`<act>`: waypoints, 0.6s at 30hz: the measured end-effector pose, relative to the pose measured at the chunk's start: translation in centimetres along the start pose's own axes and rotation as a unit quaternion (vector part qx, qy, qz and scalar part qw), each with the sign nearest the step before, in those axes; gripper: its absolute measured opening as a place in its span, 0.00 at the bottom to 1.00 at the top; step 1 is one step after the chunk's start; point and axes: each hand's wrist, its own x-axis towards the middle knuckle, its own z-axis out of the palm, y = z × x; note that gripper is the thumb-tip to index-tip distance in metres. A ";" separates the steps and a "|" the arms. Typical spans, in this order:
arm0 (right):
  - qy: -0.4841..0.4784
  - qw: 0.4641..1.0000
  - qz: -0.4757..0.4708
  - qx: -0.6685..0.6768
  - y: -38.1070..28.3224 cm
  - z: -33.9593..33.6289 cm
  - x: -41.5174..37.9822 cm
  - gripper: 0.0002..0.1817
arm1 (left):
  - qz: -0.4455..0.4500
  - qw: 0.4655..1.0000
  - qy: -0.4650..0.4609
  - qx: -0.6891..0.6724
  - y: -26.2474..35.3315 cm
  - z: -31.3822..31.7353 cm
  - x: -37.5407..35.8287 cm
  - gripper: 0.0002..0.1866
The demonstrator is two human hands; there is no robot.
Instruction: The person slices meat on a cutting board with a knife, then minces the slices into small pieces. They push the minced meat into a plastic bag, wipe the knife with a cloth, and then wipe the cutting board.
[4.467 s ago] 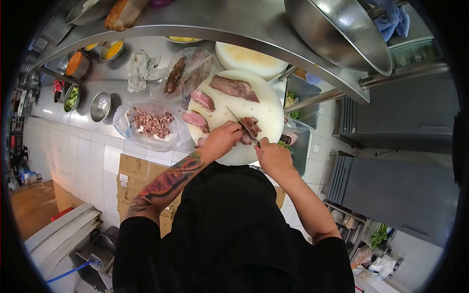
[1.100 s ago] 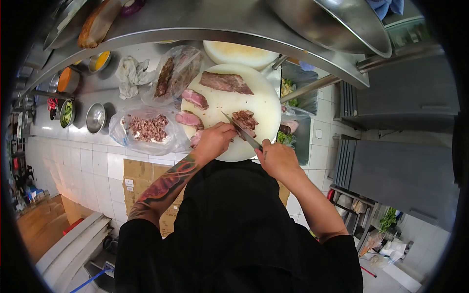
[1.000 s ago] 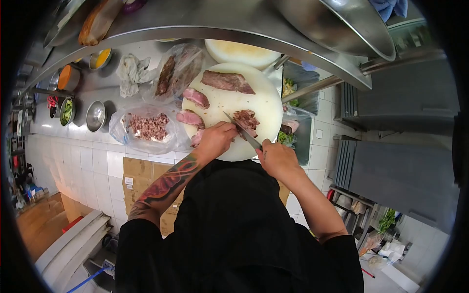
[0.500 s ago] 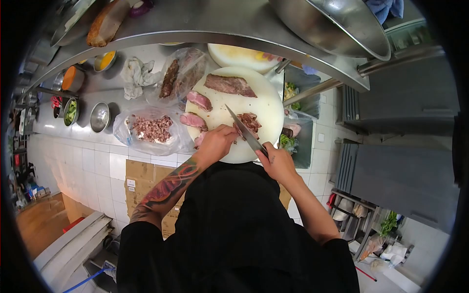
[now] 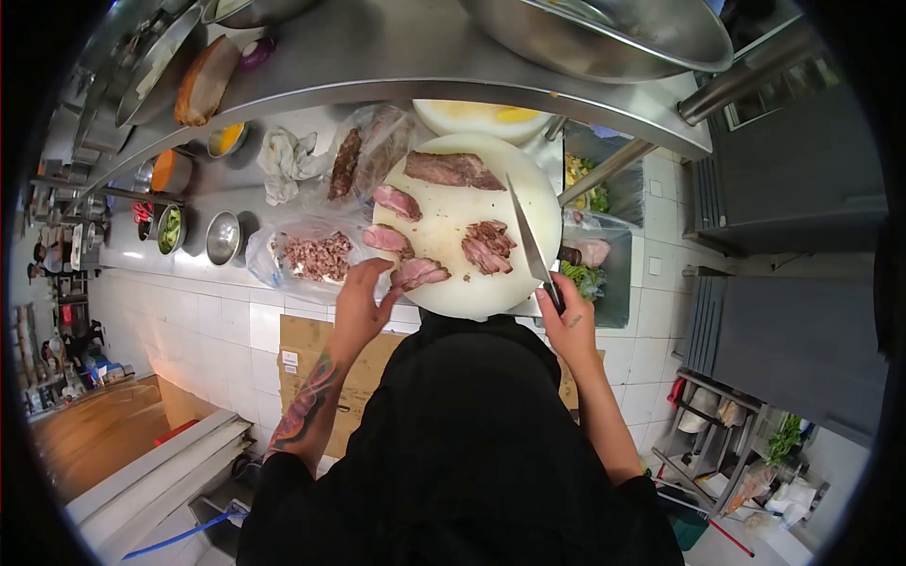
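A kitchen knife (image 5: 530,228) is gripped by its black handle in the right hand (image 5: 570,311), at the near right edge of a round white cutting board (image 5: 453,222). The long blade is angled over the board, its tip directed away from the body. The left hand (image 5: 363,297) is held open at the near left edge, thumb and fingers parted beside the nearest pink-centred meat chunk (image 5: 422,274); whether it is touched cannot be told. Two more chunks are lined up beyond it along the left side. A pile of meat slices (image 5: 488,247) is set between the chunks and the blade, and a large browned meat piece (image 5: 453,171) is laid across the far side. Diced meat (image 5: 319,257) is contained in a clear plastic bag to the left (a second bag, with a dark meat strip (image 5: 345,163), is placed farther back). A small steel bowl (image 5: 224,238) and a crumpled white cloth (image 5: 281,168) are also seen on the counter (image 5: 203,269).
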 end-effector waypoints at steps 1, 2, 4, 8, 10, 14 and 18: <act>0.001 1.000 0.014 -0.007 0.3 -0.1 0.2 0.19 | 0.015 0.999 -0.027 0.014 0.5 0.1 -0.2 0.32; 0.001 1.000 0.028 -0.013 0.5 -0.3 0.3 0.20 | 0.015 0.999 -0.027 0.020 1.0 0.3 -0.1 0.32; 0.013 0.999 -0.015 -0.044 1.1 -0.4 0.9 0.20 | 0.028 0.999 -0.018 0.034 2.4 1.2 0.5 0.35; -0.036 0.996 -0.038 -0.075 1.5 -0.8 1.3 0.20 | 0.061 0.995 -0.052 0.062 2.5 2.9 3.0 0.32; -0.050 0.994 -0.039 -0.086 1.5 -0.9 1.5 0.20 | 0.064 0.995 -0.059 0.054 1.8 3.6 2.9 0.31; -0.064 0.993 -0.044 -0.092 2.1 -1.1 1.5 0.22 | 0.067 0.995 -0.060 0.047 2.2 4.0 2.8 0.30; -0.074 0.996 -0.029 -0.036 2.8 -1.4 1.9 0.22 | 0.101 0.988 -0.086 0.084 3.3 3.7 3.3 0.31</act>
